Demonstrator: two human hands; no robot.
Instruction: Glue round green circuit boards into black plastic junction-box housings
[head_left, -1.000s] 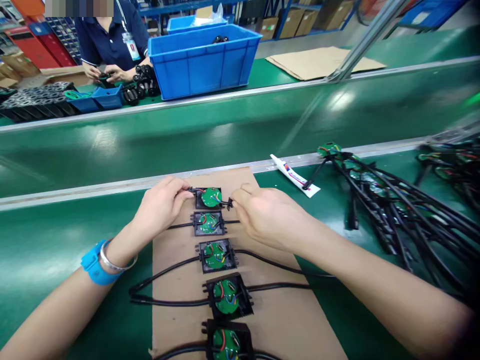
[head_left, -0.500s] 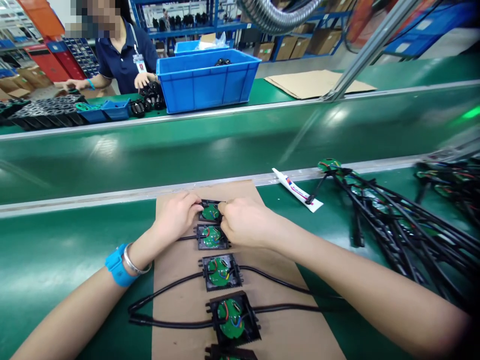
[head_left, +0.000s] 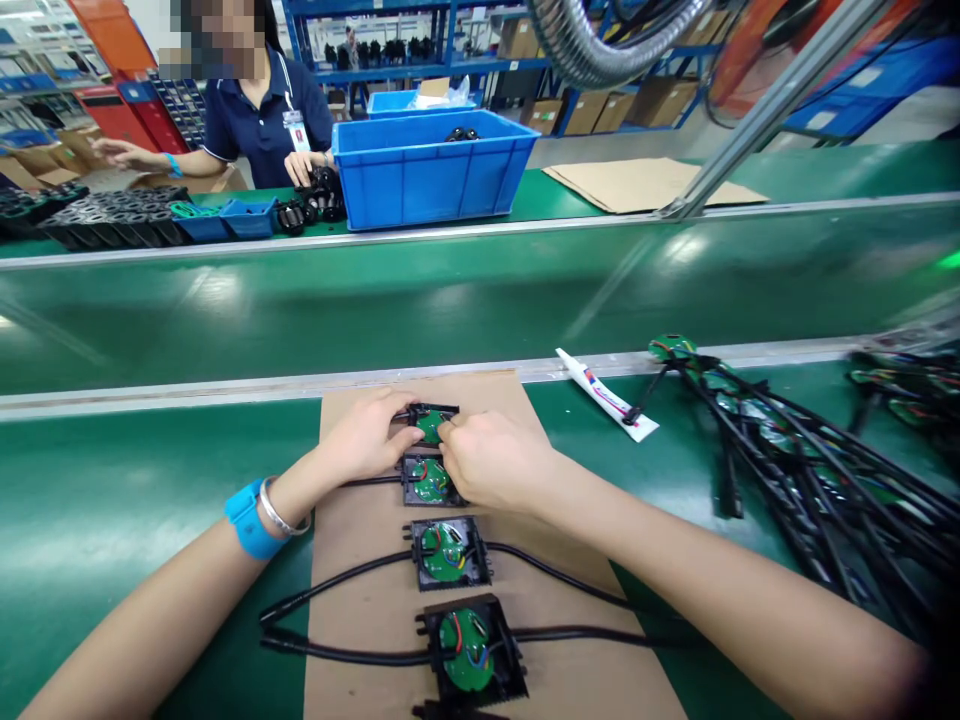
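At the far end of a row, a black plastic housing with a round green circuit board (head_left: 430,425) lies between my hands. My left hand (head_left: 367,436) grips its left side, thumb at the near edge and fingers at the far edge. Curled fingers of my right hand (head_left: 495,458) pinch at its right side, covering that edge and any wire there. Just nearer lies a second housing with a board (head_left: 429,480), partly behind my right hand. Two more, a third housing (head_left: 451,553) and a fourth housing (head_left: 472,650), have black cables leaving both sides.
Brown cardboard (head_left: 360,570) lies under the row on the green bench. A white tube (head_left: 606,396) and a heap of black cables with boards (head_left: 780,440) lie to the right. Across the bench, a person in a dark shirt (head_left: 266,125) stands beside a blue bin (head_left: 435,175).
My left thumb has shifted onto the near left edge of the farthest housing. My right hand stays at its right side. The view has shifted slightly; the person opposite has raised one hand.
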